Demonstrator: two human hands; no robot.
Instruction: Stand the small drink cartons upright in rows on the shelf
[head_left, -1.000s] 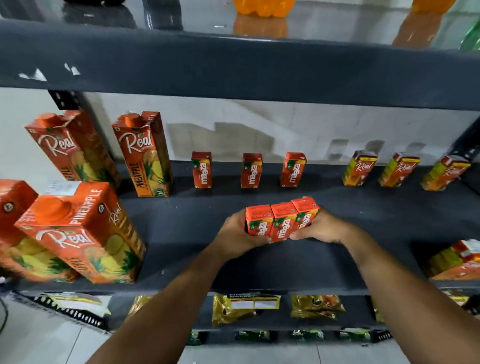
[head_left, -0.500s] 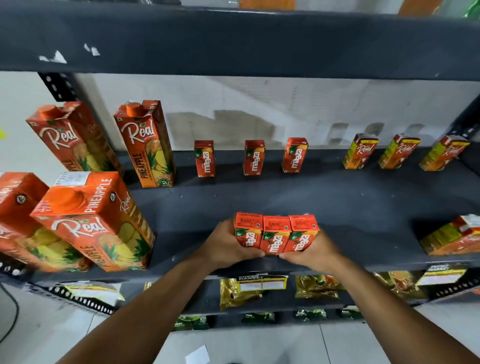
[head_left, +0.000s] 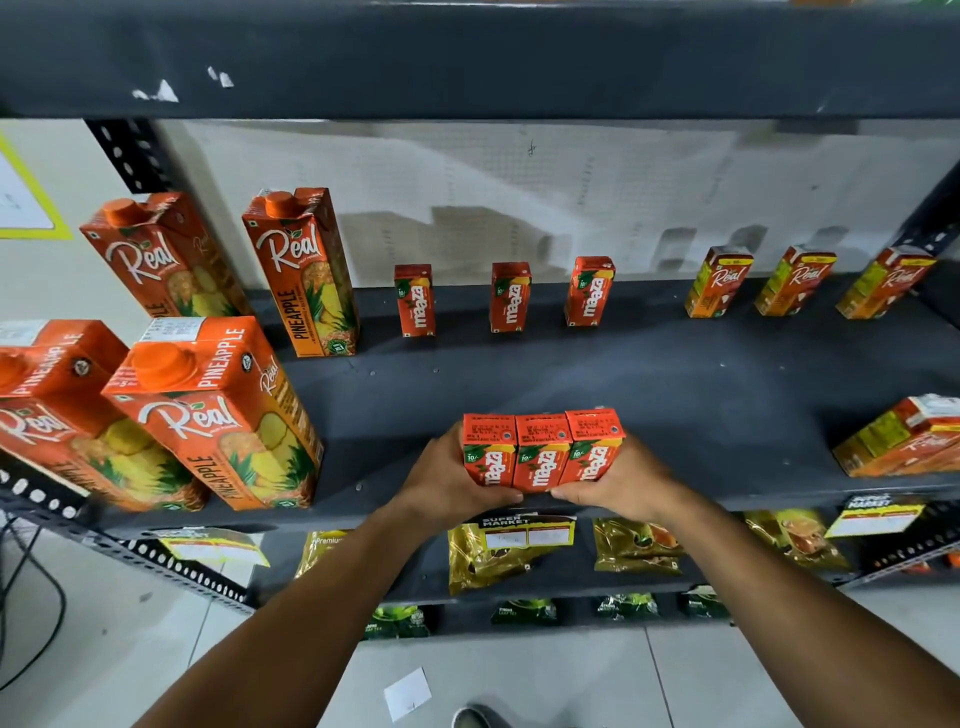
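Three small red Maaza cartons (head_left: 543, 452) stand upright, pressed side by side, near the front edge of the dark shelf (head_left: 597, 384). My left hand (head_left: 447, 475) grips the left end of the trio and my right hand (head_left: 618, 480) grips the right end. Three more Maaza cartons (head_left: 510, 297) stand spaced apart in a row at the back of the shelf. To their right, three small yellow-red Real cartons (head_left: 795, 280) also stand along the back.
Tall Real pineapple cartons (head_left: 218, 415) crowd the shelf's left side, front and back. More small Real cartons (head_left: 904, 441) sit at the right front. An upper shelf board (head_left: 467, 57) overhangs. Gold packets (head_left: 488, 556) fill the shelf below.
Both hands have drawn the three pressed cartons back toward the shelf's front edge. The camera has tilted down a little.
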